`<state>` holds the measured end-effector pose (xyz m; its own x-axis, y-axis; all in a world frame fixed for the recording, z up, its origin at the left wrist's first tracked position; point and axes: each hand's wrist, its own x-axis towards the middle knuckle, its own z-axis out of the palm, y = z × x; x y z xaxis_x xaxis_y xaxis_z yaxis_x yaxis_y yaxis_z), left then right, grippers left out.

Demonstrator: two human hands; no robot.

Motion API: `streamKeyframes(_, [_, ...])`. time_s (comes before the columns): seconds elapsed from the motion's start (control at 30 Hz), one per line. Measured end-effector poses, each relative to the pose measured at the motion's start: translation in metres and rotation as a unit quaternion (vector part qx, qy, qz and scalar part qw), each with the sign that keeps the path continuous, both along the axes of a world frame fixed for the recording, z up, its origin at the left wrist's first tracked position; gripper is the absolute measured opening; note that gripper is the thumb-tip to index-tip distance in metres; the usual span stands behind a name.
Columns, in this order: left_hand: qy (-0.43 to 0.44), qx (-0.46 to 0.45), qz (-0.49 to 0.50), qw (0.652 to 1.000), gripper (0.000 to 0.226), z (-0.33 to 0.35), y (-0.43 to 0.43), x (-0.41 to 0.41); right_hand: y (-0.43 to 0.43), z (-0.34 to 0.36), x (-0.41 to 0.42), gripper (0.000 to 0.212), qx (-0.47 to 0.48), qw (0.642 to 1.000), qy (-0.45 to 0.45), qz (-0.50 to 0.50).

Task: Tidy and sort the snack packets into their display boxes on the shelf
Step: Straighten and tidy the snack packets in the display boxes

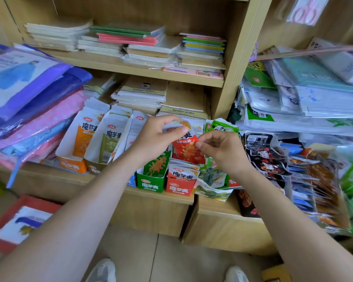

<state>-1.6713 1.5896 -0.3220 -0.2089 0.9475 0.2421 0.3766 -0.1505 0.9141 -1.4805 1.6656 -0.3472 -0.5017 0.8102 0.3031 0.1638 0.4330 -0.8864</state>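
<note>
Both my hands hold red snack packets [186,149] above the red display box [179,187] on the low shelf. My left hand [155,139] grips the packets' white top edge between thumb and fingers. My right hand [222,148] pinches their right side. A green display box [151,180] stands just left of the red one. Further left, an orange box [73,161] and an olive-green box [97,165] hold upright packets. Loose green panda packets [222,127] lie to the right of the red packets.
Dark and orange snack packets [265,155] are heaped at the right. Folded raincoat packs [29,102] pile up at the left. Notebook stacks [143,92] fill the shelves behind. The shelf's front edge [161,195] runs below the boxes. My shoes show on the floor.
</note>
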Motion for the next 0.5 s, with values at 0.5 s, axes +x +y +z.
streamKeyframes(0.5, [0.021,-0.01,-0.021,1.0,0.011,-0.021,-0.004,-0.016,0.006,-0.018,0.004,0.004,-0.035,0.993,-0.113,0.02])
